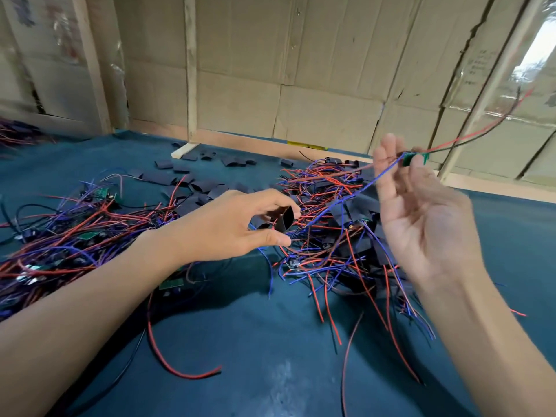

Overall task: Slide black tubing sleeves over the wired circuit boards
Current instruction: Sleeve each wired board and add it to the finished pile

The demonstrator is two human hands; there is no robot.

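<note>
Green circuit board [408, 159] is being pinched at the fingertips of the right hand [421, 212], raised above the table, palm turned toward the camera. Red and black leads are trailing off up and right; a blue wire [355, 195] is hanging down-left toward the left hand, likely so the sleeve can be threaded along it.

Left hand [240, 221] is holding a short black tubing sleeve [285, 218] between thumb and forefinger, its mouth squeezed open and facing the board, apparently ready to take the wire end. Hands are apart; sleeve not yet on the wire, as far as I can judge.

Beneath both, a tangle of wired boards [331, 236] is lying on the blue table cover [270, 356]. Loose flat sleeves [168, 176] are scattered behind, within reach. Cardboard wall [301, 70] is closing off the back.
</note>
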